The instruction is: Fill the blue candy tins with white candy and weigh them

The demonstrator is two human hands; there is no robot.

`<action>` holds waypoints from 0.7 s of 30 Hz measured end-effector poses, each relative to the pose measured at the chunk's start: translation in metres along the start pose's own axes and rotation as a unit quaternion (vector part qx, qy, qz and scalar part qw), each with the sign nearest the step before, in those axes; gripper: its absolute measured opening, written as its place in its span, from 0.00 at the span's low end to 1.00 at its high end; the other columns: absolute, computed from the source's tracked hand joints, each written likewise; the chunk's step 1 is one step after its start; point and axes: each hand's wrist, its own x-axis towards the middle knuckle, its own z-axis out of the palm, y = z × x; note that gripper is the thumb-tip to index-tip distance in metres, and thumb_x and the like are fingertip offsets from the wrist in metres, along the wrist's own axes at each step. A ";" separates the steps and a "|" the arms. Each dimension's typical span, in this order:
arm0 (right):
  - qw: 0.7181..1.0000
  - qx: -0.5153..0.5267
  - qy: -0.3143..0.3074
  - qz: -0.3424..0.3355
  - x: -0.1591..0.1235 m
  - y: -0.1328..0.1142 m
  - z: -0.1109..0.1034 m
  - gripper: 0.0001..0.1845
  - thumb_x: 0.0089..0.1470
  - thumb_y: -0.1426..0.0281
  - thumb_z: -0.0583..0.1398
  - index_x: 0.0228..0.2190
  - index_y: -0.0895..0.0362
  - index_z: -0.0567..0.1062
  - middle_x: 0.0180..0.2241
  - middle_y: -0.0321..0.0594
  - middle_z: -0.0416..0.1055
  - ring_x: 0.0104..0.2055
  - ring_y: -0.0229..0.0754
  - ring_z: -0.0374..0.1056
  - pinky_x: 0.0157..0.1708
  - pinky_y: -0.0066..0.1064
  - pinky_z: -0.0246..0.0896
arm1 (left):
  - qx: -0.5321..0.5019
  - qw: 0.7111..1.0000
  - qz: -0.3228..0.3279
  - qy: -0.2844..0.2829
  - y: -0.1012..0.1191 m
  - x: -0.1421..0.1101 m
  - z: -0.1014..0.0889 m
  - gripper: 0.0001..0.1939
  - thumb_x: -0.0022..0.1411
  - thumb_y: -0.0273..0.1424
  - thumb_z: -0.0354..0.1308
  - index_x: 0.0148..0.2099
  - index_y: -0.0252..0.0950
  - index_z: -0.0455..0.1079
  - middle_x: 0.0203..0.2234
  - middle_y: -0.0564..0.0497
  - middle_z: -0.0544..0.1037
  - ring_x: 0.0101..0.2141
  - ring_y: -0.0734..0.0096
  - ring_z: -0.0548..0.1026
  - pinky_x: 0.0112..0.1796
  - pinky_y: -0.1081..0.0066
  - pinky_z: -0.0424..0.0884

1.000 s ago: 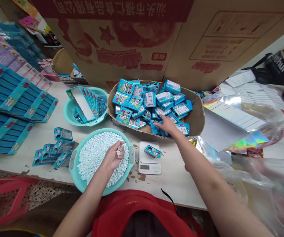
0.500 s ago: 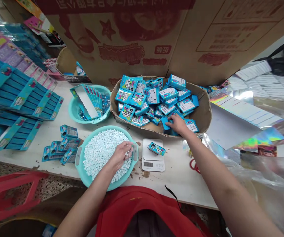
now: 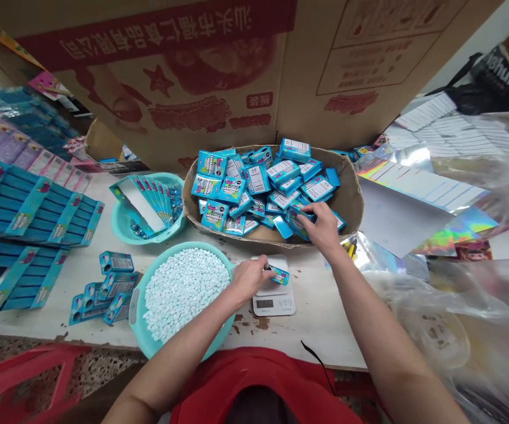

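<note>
My left hand (image 3: 251, 278) is closed over the white digital scale (image 3: 274, 305), its fingertips at the holed end of a small blue candy box (image 3: 280, 275) lying on the pan. What the fingers pinch, if anything, is hidden. Beside that forearm stands a turquoise basin (image 3: 136, 306) full of pale, pebble-like candies (image 3: 188, 288). My right hand (image 3: 323, 227) reaches into a cut-down cardboard carton (image 3: 355, 197) and grips a blue candy box (image 3: 299, 221) between thumb and fingers. Many similar blue boxes fill the carton.
Several blue boxes (image 3: 115, 285) stand left of the basin. Behind them, another turquoise basin (image 3: 119, 227) holds folded blue card and shiny pieces. Display trays (image 3: 29, 206) are stacked at far left. A big carton (image 3: 245, 76) walls the back; plastic and printed sheets (image 3: 426, 182) cover the right.
My left hand has moved right from the candy basin, where candies showed in its fingers, to the box on the scale. My right hand has shifted slightly within the carton. The view has turned.
</note>
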 end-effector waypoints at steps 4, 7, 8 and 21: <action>0.993 0.041 0.097 0.052 -0.014 -0.007 -0.017 0.07 0.49 0.63 0.61 0.30 0.54 0.73 0.34 0.40 0.70 0.40 0.45 0.67 0.42 0.38 0.63 | -0.012 1.000 0.001 0.015 -0.005 0.004 0.008 0.11 0.53 0.36 0.62 0.39 0.43 0.67 0.19 0.55 0.68 0.28 0.64 0.70 0.30 0.72 0.56; 0.971 0.112 0.187 0.101 -0.023 -0.005 -0.028 0.10 0.46 0.63 0.64 0.30 0.55 0.73 0.35 0.40 0.70 0.41 0.45 0.68 0.43 0.39 0.63 | -0.106 0.994 0.015 0.002 -0.018 0.005 0.004 0.08 0.54 0.34 0.59 0.39 0.41 0.66 0.19 0.56 0.66 0.25 0.68 0.68 0.29 0.73 0.56; 0.955 0.153 0.224 0.117 -0.026 -0.003 -0.033 0.11 0.44 0.63 0.65 0.29 0.55 0.72 0.36 0.39 0.70 0.42 0.45 0.68 0.44 0.40 0.63 | -0.157 0.987 0.014 -0.007 -0.023 0.005 0.001 0.06 0.56 0.34 0.56 0.38 0.40 0.66 0.19 0.56 0.66 0.24 0.69 0.67 0.28 0.74 0.56; 0.899 0.332 0.035 0.285 -0.094 -0.066 -0.027 0.35 0.26 0.65 0.73 0.41 0.52 0.72 0.38 0.38 0.73 0.40 0.46 0.69 0.42 0.41 0.65 | -0.028 0.996 0.044 0.077 -0.025 -0.017 -0.002 0.05 0.57 0.29 0.57 0.28 0.40 0.69 0.20 0.50 0.70 0.27 0.65 0.70 0.30 0.71 0.56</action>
